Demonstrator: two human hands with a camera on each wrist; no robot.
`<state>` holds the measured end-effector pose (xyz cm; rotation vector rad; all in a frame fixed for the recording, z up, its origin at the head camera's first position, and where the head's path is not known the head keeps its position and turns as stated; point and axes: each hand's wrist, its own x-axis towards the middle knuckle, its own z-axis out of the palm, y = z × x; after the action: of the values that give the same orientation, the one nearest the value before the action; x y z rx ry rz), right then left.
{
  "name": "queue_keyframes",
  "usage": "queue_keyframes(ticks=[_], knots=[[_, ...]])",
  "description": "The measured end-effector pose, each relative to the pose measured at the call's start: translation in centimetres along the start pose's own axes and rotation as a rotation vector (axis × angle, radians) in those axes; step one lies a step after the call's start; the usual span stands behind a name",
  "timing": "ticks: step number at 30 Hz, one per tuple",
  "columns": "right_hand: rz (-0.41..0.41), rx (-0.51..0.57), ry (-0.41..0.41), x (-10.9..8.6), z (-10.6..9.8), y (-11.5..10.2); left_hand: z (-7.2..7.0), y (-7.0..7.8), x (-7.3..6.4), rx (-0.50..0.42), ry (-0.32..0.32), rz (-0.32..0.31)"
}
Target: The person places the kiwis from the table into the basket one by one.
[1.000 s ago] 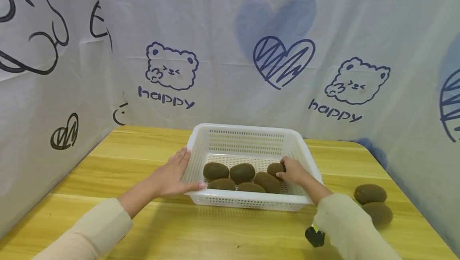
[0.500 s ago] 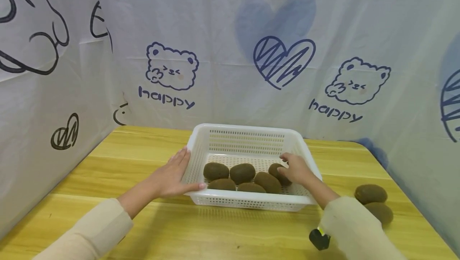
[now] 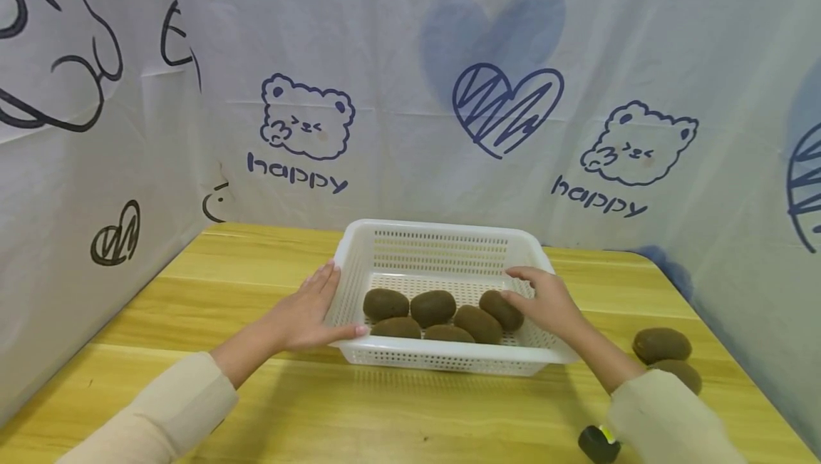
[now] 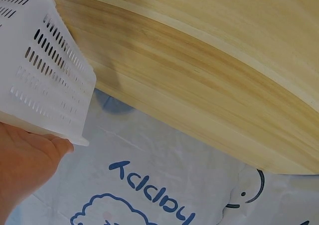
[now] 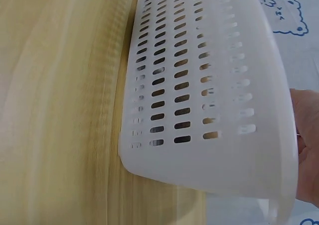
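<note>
A white plastic basket (image 3: 449, 360) with slotted walls holds several brown kiwis (image 3: 432, 307), mostly along its near side. My left hand (image 3: 304, 316) rests on the basket's left rim, fingers straight and thumb stretched toward the front corner. In the left wrist view, the left hand (image 4: 30, 160) lies against the basket's rim. My right hand (image 3: 550, 303) is over the basket's right side with thumb and fingers apart, just beside the rightmost kiwi (image 3: 500, 311). Whether a fingertip still touches that kiwi I cannot tell. The basket wall hides part of the right hand (image 5: 306, 140) in the right wrist view.
Two more kiwis (image 3: 662, 345) lie on the wooden table (image 3: 269, 407) to the right, one partly behind the right sleeve (image 3: 667, 414). A small black object (image 3: 598, 444) with a yellow-green spot is beside that cuff. Printed white cloth (image 3: 398, 93) surrounds the table.
My right hand has let go of the rightmost kiwi and drawn back to the right, its fingers spreading. That kiwi now lies in the basket. My left hand has stayed put.
</note>
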<state>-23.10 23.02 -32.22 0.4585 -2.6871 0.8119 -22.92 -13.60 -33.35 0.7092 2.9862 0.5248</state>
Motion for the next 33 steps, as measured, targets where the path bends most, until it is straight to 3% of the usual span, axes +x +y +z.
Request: queue_keyframes(ticks=[18, 26, 33], knots=[[0.111, 0.040, 0.071, -2.9, -2.3, 0.7, -0.2, 0.2, 0.1, -0.006, -0.013, -0.006], [0.057, 0.067, 0.275, -4.6, -2.7, 1.6, -0.2, 0.2, 0.0, -0.002, -0.007, -0.002], [0.087, 0.052, 0.406, -6.2, -2.6, 2.4, -0.2, 0.2, -0.1, -0.006, -0.005, -0.006]])
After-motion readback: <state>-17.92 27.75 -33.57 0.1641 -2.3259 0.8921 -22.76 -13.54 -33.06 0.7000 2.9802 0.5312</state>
